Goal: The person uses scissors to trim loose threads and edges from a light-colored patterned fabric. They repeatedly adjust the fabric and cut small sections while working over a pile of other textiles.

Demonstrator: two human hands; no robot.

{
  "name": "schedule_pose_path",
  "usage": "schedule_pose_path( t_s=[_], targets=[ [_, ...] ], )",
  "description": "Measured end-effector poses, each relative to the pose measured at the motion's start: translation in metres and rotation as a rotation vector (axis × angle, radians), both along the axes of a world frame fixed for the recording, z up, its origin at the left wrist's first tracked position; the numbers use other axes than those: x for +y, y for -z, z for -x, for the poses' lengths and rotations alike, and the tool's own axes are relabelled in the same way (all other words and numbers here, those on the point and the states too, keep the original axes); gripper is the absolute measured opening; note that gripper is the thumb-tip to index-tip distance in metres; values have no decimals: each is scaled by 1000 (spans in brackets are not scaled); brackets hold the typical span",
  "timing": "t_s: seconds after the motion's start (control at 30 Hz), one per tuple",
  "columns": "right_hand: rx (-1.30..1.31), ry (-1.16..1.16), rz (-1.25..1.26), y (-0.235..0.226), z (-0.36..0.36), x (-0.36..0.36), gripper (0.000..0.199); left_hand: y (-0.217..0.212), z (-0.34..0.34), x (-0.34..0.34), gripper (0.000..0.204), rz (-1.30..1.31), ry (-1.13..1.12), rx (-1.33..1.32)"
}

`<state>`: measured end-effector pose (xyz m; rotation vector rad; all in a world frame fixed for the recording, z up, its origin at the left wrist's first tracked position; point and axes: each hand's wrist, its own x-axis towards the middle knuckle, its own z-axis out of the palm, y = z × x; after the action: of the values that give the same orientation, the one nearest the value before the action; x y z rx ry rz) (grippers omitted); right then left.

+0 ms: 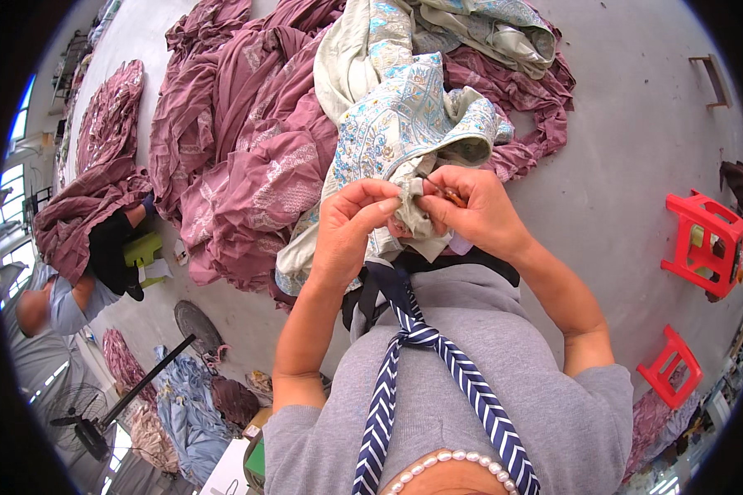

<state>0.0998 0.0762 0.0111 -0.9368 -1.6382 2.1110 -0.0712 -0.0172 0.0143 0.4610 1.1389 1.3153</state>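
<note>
A pale grey-green garment with a blue floral pattern (400, 124) lies over my lap and stretches away on top of a mauve pile. My left hand (347, 227) pinches an edge of it between thumb and forefinger. Close beside, my right hand (483, 214) grips small thread snips (454, 197) with an orange handle and a dark metal tip, partly hidden by the fingers. The right thumb and forefinger also meet the bunched edge of the cloth, near the left fingertips.
Mauve patterned fabric (248, 157) is heaped ahead and left. At far left another person (91, 301) sits with similar mauve cloth. Red plastic stools (706, 243) stand at right. A fan (82, 421) and a blue cloth heap (186, 412) are at lower left.
</note>
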Motion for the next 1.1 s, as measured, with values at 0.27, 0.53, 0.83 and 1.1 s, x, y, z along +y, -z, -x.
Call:
schedule_pose_path(
  t_s=[0.27,0.53,0.83,1.1],
  targets=[
    [-60,81,-113,3,-14,1,7,1,3,4,13,-8,67,156],
    [72,191,-42,0,-14,6,8,-9,-8,10,19,-73,183,354],
    [-113,230,-579,16,-21,8,12,4,11,11,14,-108,224,208],
    [-71,240,-778,15,-19,5,24,-10,11,10,11,-97,282,172]
  ],
)
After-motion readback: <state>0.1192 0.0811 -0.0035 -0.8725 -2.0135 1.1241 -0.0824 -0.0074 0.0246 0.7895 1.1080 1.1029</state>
